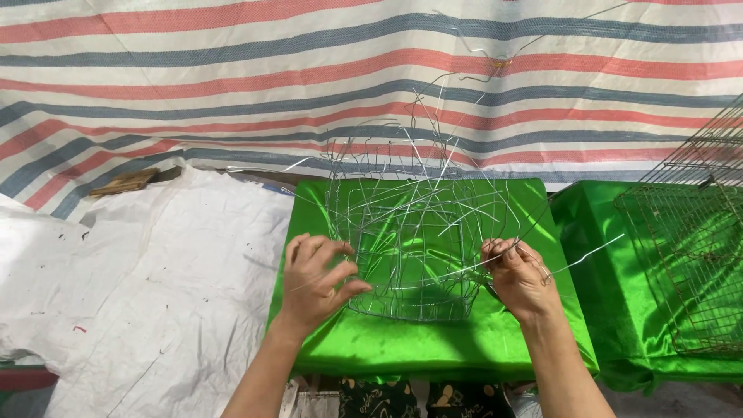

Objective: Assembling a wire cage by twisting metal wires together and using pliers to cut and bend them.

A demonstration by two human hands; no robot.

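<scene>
A half-woven basket of thin silver wire (410,232) stands on a table covered with shiny green cloth (364,348). Loose wire ends stick up and out from its top. My left hand (313,279) grips the basket's left side, fingers curled around the wires. My right hand (520,277) is at the basket's right side, pinching a single long wire strand (588,255) that runs out to the right.
A second green-covered table on the right holds rusty wire mesh cages (689,248). A red, white and blue striped tarp (232,85) hangs behind. White sheeting (139,286) covers the surface to the left, with a flat brown piece (124,183) on it.
</scene>
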